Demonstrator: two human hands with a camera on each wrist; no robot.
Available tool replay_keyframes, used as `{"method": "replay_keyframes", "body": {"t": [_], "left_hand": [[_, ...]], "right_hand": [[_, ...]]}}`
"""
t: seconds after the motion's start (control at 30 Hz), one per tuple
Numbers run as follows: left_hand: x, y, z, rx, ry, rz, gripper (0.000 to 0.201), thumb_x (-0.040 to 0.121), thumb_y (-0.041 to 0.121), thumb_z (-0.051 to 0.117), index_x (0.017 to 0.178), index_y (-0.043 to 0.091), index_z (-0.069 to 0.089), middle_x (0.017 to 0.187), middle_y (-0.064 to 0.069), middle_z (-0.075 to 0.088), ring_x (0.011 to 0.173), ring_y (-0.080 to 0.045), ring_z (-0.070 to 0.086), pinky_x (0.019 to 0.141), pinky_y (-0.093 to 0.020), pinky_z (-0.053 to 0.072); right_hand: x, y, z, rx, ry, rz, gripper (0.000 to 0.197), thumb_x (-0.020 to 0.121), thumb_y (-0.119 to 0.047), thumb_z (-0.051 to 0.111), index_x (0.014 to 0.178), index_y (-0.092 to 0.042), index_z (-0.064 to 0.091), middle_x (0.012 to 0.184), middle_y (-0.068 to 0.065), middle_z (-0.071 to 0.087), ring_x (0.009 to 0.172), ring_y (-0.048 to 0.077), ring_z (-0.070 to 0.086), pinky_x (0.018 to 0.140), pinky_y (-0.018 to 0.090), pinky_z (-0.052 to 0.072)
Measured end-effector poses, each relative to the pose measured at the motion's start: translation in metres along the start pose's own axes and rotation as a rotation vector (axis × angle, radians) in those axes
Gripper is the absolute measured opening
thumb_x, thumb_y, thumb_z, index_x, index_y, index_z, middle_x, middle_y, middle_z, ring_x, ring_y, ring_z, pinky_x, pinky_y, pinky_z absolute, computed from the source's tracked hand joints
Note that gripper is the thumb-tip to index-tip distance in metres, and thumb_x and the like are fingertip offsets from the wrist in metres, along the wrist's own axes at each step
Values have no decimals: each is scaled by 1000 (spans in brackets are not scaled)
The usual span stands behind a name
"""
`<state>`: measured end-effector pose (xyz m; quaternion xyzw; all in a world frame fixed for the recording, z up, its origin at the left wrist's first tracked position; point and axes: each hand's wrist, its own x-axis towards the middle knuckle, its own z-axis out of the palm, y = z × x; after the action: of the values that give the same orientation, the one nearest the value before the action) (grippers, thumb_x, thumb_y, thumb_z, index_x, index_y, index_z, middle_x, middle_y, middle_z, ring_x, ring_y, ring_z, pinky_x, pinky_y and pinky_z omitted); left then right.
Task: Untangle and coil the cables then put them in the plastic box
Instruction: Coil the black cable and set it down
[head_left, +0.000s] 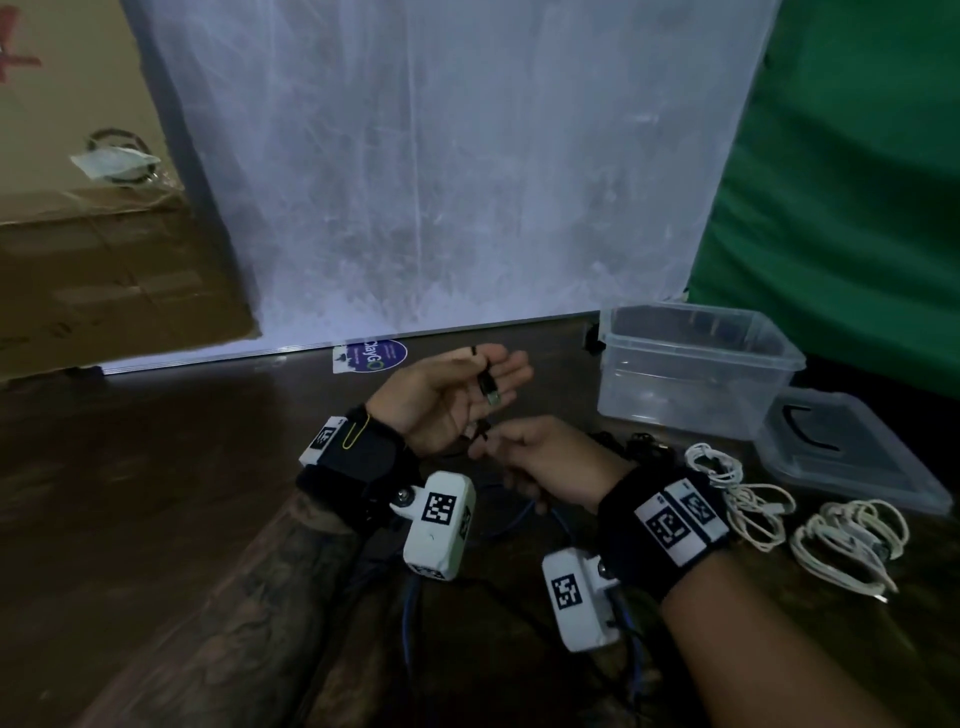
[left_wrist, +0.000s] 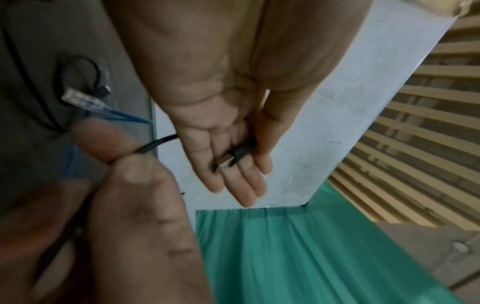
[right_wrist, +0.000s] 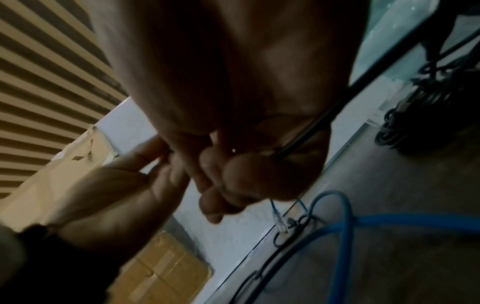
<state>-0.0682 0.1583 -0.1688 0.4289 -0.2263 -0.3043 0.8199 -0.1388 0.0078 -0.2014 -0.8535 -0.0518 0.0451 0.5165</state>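
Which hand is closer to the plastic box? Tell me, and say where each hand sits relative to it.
The left hand. It is raised, palm up, level with the plastic box and just to its left. The right hand is lower and nearer the person, off the box's front left corner.

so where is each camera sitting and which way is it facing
Head: worn on the head, looks forward and down at the table, plastic box and both forearms.
Left wrist: looks along the open left hand with the black cable plug lying on it.
Right wrist: looks along the right hand, dim; blue cable below.
Shared: both wrist views show both hands; the black cable is pinched by the right.
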Motion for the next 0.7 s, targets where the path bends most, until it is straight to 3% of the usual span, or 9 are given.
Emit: {"method": "replay_keyframes", "body": {"t": [0.07, 0.13, 0.23, 0.3, 0.37, 0.43, 0.5, 0.63, 0.7], "left_hand": [[4, -7, -6, 70, 61, 51, 23, 96, 0, 36, 98, 0, 59, 102, -15, 71, 99, -26, 69, 95, -38, 48], [7, -15, -10, 177, 106, 95, 21, 96, -3, 37, 97, -2, 59, 92, -13, 73, 87, -23, 71, 89, -35, 52], [7, -25, -8, 352, 115, 63, 21, 97, -2, 38, 90, 0, 57, 71, -9, 65, 59, -15, 61, 58, -23, 52], [7, -28, -1, 446, 68, 35, 23, 97, 0, 37, 84, 1, 56, 66, -11, 53, 53, -16, 50, 52, -22, 43], [5, -32, 8, 429, 2, -24, 27, 98, 5, 33, 80, 2, 53, 65, -12, 45, 54, -18, 44, 57, -27, 43], [4, -36, 14, 386, -63, -139, 32, 97, 17, 29, 81, 4, 53, 66, -9, 41, 56, -18, 40, 62, -32, 40], [4, -38, 18, 381, -140, -210, 32, 92, 24, 32, 83, 4, 56, 64, -5, 43, 57, -18, 39, 63, -32, 39], [1, -38, 24, 237, -227, -214, 23, 86, 21, 39, 89, 7, 56, 66, -1, 43, 59, -14, 41, 64, -31, 40], [0, -35, 23, 102, -245, -161, 21, 91, 17, 39, 97, 6, 57, 71, -2, 48, 64, -14, 49, 68, -30, 47]], "right_hand": [[-8, -5, 0, -65, -81, 18, 26, 103, -26, 47, 113, -15, 68, 61, -2, 54, 44, 6, 43, 41, 24, 42], [-16, -14, -4, -203, -122, -29, 31, 102, -30, 50, 109, -7, 69, 61, -3, 53, 47, 6, 46, 43, 23, 44], [-28, -26, -18, -178, 4, -182, 25, 99, -24, 58, 96, -5, 75, 51, -15, 54, 46, -2, 49, 48, 9, 36], [-33, -28, -30, -115, 121, -282, 17, 95, -16, 63, 92, -6, 75, 60, -21, 66, 56, -7, 60, 59, 7, 42], [-33, -23, -38, -137, 226, -358, 14, 93, -16, 65, 86, -10, 75, 78, -10, 76, 77, 2, 71, 77, 21, 53], [-32, -14, -40, -187, 338, -380, 18, 94, -17, 64, 78, -12, 72, 78, -2, 76, 80, 12, 71, 82, 35, 55], [-30, -6, -41, -161, 419, -396, 22, 94, -16, 63, 74, -12, 69, 72, -1, 72, 74, 15, 69, 79, 37, 55], [-20, 10, -43, 57, 518, -307, 15, 95, -14, 64, 82, -17, 70, 68, -12, 67, 61, -2, 58, 58, 16, 45], [-16, 16, -38, 180, 468, -176, 18, 98, -18, 58, 85, -23, 70, 75, -2, 68, 57, 6, 54, 47, 21, 40]]}}
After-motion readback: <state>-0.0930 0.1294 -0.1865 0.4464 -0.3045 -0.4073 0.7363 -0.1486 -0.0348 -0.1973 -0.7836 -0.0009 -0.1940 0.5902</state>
